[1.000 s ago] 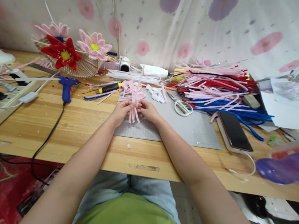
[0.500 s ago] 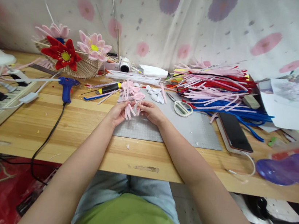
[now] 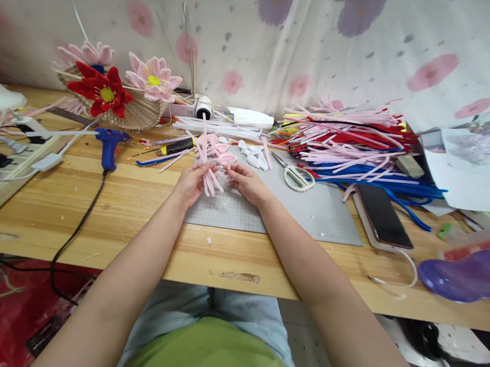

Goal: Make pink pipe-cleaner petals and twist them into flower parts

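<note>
My left hand (image 3: 191, 182) is closed on a bunch of pink pipe cleaners (image 3: 211, 184), whose ends fan out below the fingers and whose tops rise above them. Just to the right, my right hand (image 3: 246, 182) has thumb and fingers pinched together, apart from the bunch; what sits in the pinch is too small to make out. Pink petal shapes (image 3: 221, 151) of bent pipe cleaner lie behind my hands. White petal shapes (image 3: 255, 155) rest on the grey cutting mat (image 3: 313, 216), near a pair of pale-handled scissors (image 3: 298, 178).
A blue glue gun (image 3: 109, 146) with a black cord lies at left, near a power strip (image 3: 6, 176). Finished flowers (image 3: 106, 93) stand behind it. A pile of coloured pipe cleaners (image 3: 351, 131), a phone (image 3: 385, 217) and a purple object (image 3: 470, 273) are at right.
My hands have drawn apart slightly. The pink bunch has moved left and tilted with my left hand, and my right hand's fingertips have come away from it.
</note>
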A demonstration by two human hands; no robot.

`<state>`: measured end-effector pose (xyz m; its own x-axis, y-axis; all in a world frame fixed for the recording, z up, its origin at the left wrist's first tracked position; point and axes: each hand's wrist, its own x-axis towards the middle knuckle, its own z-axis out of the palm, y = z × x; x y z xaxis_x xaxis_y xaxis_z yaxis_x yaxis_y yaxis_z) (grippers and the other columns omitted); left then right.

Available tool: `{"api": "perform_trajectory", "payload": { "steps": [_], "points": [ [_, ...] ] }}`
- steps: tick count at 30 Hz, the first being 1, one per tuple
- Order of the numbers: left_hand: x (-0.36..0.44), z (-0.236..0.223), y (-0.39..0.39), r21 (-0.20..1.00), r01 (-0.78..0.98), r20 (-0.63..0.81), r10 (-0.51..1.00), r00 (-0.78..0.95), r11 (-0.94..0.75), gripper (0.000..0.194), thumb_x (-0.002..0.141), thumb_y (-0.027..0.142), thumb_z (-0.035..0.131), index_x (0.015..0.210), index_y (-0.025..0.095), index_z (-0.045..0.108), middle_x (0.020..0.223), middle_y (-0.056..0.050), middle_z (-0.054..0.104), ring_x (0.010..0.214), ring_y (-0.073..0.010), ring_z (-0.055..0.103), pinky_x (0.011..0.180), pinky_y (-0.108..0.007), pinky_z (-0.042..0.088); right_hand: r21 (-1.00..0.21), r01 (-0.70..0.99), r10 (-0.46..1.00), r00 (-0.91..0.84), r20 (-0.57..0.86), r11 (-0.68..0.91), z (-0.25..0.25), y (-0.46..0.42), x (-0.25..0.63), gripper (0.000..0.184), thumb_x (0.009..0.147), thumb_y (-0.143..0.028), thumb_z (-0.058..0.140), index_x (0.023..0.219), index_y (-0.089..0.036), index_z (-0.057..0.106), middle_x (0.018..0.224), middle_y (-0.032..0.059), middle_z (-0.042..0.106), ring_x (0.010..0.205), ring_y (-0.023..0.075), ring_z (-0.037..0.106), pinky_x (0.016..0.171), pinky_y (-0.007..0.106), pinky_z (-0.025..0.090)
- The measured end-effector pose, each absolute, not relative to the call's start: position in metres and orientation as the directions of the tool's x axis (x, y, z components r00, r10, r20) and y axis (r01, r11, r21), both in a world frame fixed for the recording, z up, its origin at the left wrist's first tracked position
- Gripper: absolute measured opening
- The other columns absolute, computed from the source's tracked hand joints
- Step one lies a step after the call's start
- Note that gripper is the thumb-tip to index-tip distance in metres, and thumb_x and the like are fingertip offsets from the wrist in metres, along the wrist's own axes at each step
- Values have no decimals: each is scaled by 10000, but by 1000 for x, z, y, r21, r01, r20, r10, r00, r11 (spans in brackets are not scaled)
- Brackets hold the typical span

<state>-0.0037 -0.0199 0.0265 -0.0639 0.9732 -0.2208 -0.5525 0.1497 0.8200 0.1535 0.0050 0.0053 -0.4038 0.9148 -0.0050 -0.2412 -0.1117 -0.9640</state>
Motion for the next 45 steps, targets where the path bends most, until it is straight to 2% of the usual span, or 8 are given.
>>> {"api": "perform_trajectory", "payload": {
  "steps": [5,11,17,20,28,35,39,45],
  "points": [
    [-5,26,-18,815,-570,-202,973,-111,104,71,736,119,615,666,128,609,684,-24,675,590,-80,619,633,-198,503,-977,-175,898,-439,-30,-118,4,4,151,211,674,-298,679,806,-161,588,739,-18,600,651,63,524,597,176,420],
    [-2,26,-24,889,-456,-59,998,-16,45,216,621,217,734,624,136,534,737,-13,671,679,-123,651,666,-254,517,-905,-313,928,-324,-185,-289,9,5,155,166,677,-229,699,692,-144,556,620,-17,606,558,51,543,522,155,434],
    [-5,24,-26,944,-329,70,993,92,-36,387,490,334,804,592,137,487,746,-4,662,638,-125,641,634,-265,522,-815,-303,819,-476,-320,-494,20,7,174,76,732,-164,653,747,-164,578,797,7,677,692,99,636,519,175,486],
    [-8,23,-25,957,-287,84,991,107,-50,383,494,352,799,601,136,502,727,-5,658,647,-128,642,624,-258,520,-844,-255,823,-471,-319,-472,24,7,178,60,739,-160,646,764,-155,592,842,30,683,725,123,651,543,203,519],
    [1,27,-32,979,-168,148,966,212,-113,343,536,379,766,594,138,530,716,-18,647,671,-155,640,652,-313,526,-915,-155,923,-166,-348,-373,24,4,156,183,729,-42,588,583,-119,509,561,36,610,519,101,598,500,211,512],
    [13,23,-35,991,-117,91,963,253,-63,335,523,395,766,625,140,575,689,-31,665,633,-154,634,619,-291,503,-916,-261,948,4,-318,-306,17,11,152,164,764,-49,523,630,-136,487,505,10,574,479,105,580,521,245,517],
    [11,17,-29,980,-198,39,996,85,-21,305,527,341,775,619,137,567,638,-19,660,596,-139,624,588,-259,488,-892,-332,949,-37,-314,-308,19,9,153,173,794,-17,442,681,-137,495,607,30,622,564,103,619,626,262,538],
    [6,20,-22,882,-448,-211,973,-95,147,125,649,159,696,624,120,579,613,-20,640,558,-114,604,628,-271,503,-884,-217,839,-467,-278,-413,24,-3,159,253,707,70,499,867,-114,569,784,69,688,714,119,663,711,248,542]
  ]
}}
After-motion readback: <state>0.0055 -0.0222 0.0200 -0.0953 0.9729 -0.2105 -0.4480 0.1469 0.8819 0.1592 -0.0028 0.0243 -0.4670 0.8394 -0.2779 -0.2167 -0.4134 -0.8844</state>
